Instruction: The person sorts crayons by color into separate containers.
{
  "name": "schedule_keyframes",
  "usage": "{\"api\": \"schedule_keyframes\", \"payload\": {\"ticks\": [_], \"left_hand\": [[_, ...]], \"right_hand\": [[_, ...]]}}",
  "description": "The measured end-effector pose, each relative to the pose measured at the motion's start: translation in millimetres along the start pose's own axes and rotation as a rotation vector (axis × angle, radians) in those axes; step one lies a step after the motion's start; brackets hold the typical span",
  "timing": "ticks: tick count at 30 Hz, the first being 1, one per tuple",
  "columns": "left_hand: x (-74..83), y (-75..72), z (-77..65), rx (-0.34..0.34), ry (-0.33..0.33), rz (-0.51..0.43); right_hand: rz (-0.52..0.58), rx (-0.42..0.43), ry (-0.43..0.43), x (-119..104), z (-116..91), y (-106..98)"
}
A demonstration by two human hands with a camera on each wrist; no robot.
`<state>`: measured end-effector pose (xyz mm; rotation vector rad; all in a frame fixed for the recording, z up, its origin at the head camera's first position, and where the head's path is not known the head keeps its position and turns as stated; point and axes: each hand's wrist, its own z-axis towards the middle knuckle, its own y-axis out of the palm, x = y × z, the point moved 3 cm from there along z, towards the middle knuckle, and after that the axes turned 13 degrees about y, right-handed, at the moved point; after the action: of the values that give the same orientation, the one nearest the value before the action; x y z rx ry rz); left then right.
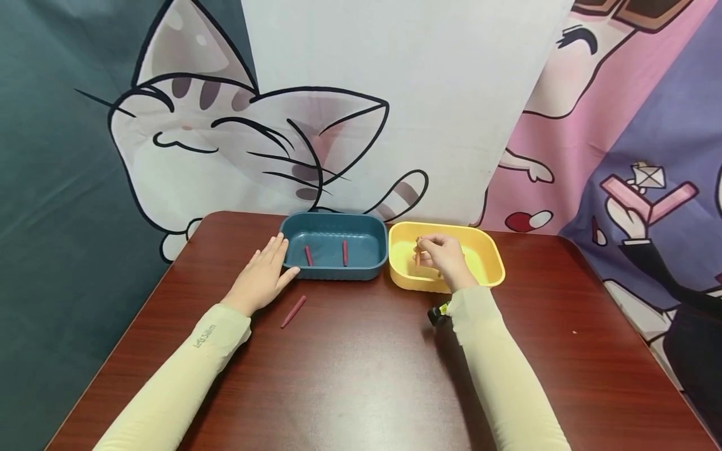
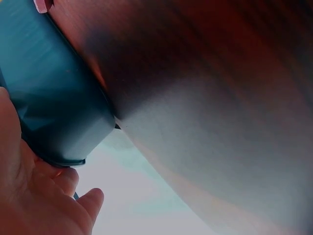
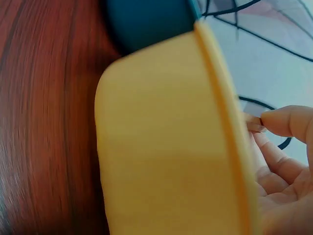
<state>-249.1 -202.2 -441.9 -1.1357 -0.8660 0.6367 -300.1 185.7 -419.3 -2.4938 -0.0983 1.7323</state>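
Note:
My left hand (image 1: 261, 275) has its fingers extended and touches the left end of a blue plastic bin (image 1: 338, 274). Two dark red crayons lie inside that bin, one left (image 1: 308, 255) and one nearer the middle (image 1: 345, 253). Over the yellow bin (image 1: 406, 280), my right hand (image 1: 445, 255) pinches a slim orange crayon (image 1: 418, 254) held roughly upright. In the right wrist view the yellow wall (image 3: 161, 137) hides most of the crayon, leaving one end (image 3: 254, 123) visible at the fingertips. Something orange shows partly behind the right hand in the yellow bin.
A third dark red crayon (image 1: 294, 312) lies on the brown table (image 1: 350, 382) in front of the blue bin. Beside the right sleeve (image 1: 479, 319) is a small black and green object (image 1: 435, 314), partly covered. A cartoon cloth (image 1: 451, 94) hangs behind the table.

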Motion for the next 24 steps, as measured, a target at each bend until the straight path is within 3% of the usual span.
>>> {"api": "schedule_keyframes", "payload": {"ticks": [8, 16, 19, 24], "left_hand": [[-1.6, -0.1, 0.9, 0.01, 0.006, 0.0], [-1.9, -0.8, -0.5, 0.018, 0.008, 0.009], [-1.1, -1.4, -0.6, 0.012, 0.004, 0.007], [-1.1, -1.5, -0.5, 0.007, -0.002, 0.004]], "right_hand": [[-0.273, 0.062, 0.028, 1, 16, -7], [-0.599, 0.171, -0.054, 2, 28, -7], [-0.68, 0.205, -0.069, 2, 31, -7], [-0.755, 0.245, -0.019, 3, 34, -8]]}}
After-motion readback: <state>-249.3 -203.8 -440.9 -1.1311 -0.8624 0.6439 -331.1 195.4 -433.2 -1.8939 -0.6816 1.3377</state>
